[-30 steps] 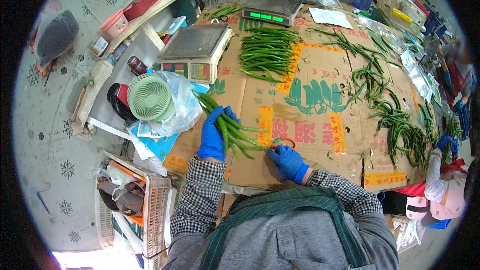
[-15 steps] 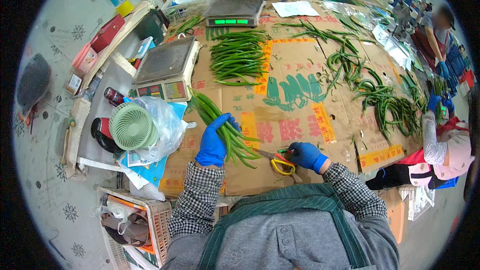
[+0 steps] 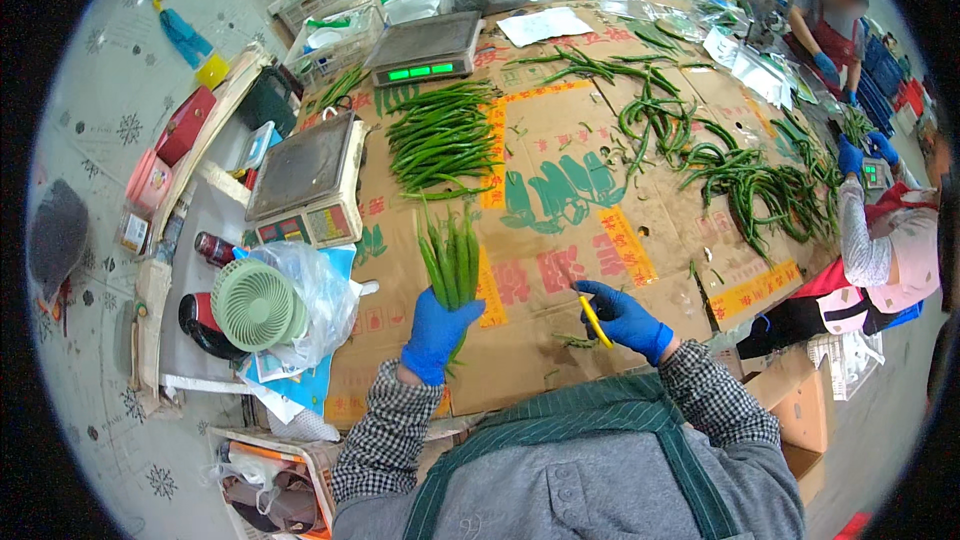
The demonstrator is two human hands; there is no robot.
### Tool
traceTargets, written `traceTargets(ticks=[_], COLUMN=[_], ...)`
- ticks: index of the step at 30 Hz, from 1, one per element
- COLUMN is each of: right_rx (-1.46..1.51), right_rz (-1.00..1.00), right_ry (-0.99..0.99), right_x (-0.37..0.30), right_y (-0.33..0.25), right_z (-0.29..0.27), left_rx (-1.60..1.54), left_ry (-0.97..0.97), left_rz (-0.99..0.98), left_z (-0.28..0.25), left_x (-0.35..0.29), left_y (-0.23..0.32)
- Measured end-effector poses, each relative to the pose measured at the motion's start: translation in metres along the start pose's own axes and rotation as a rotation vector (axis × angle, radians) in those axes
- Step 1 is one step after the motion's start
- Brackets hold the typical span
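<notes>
A bunch of long green chili peppers [image 3: 450,255] stands nearly upright in my left hand [image 3: 440,335], whose blue-gloved fingers wrap its lower part. A thin end pokes out below the fist. To the right, my gloved right hand [image 3: 628,322] is closed on yellow-handled scissors [image 3: 595,322], held apart from the bunch; their blades are blurred. Small green trimmings [image 3: 573,341] lie on the cardboard [image 3: 510,360] between my hands. Beyond the bunch, a neat row of green chili peppers [image 3: 440,145] rests on the cardboard.
A loose heap of peppers [image 3: 765,190] covers the right side. On the left stand a weighing scale [image 3: 305,180] and a green plastic basket [image 3: 258,308] beside a clear bag. Another scale [image 3: 422,45] is farther back. Co-workers work at the far edge and right.
My left hand has swung the bunch from a slant to nearly upright, away from the scissors. My right hand has turned the scissors. Trimmings now show on the cardboard; the whole view has shifted.
</notes>
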State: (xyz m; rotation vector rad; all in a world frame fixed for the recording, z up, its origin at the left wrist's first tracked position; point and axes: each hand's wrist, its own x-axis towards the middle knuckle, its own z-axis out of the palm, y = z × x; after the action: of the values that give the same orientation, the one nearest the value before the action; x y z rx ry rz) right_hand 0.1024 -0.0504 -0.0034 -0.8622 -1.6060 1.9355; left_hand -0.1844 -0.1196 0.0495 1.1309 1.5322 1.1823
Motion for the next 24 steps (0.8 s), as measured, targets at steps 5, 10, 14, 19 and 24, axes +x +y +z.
traceTargets(ticks=[5, 10, 14, 19, 24], right_rx=[-0.560, -0.763, -0.765, -0.708, -0.686], right_rz=[-0.171, -0.194, -0.145, -0.164, -0.190], right_ry=[0.088, 0.149, 0.075, 0.057, 0.005], right_x=[-0.012, -0.019, -0.018, -0.020, -0.020], right_y=[-0.060, -0.075, -0.076, -0.068, -0.062], right_z=[0.012, 0.010, 0.009, 0.008, 0.003], left_rx=[0.303, 0.494, 0.479, 0.455, 0.344], left_ry=[-0.021, -0.051, -0.161, -0.263, -0.393], left_rz=[0.105, 0.134, 0.109, 0.058, 0.018], left_z=[0.007, 0.012, 0.012, 0.010, 0.010], left_x=[-0.010, -0.015, -0.015, -0.014, -0.013], left_y=[0.002, 0.015, 0.016, 0.016, 0.016])
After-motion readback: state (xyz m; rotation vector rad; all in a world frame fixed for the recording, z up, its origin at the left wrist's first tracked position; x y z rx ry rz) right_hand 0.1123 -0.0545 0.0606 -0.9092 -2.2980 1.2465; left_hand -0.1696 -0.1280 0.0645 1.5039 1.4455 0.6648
